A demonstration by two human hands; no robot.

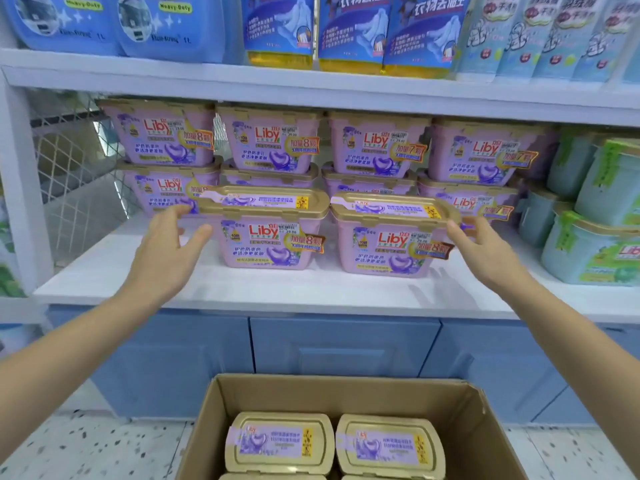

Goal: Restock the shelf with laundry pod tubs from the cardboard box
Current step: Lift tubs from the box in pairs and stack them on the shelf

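Our left hand [166, 251] is spread just beside the left lilac plastic gold-lidded tub [266, 240]. Our right hand [485, 251], fingers straight, touches the lid end of the right tub [391, 247]. Both tubs stand on the white shelf [277, 289]. More gold-lidded tubs [280, 441] lie in the brown cardboard box [346, 393] below.

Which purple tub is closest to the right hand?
The front purple tub on the right: the right hand reaches its edge. The other tubs stand farther left or behind.
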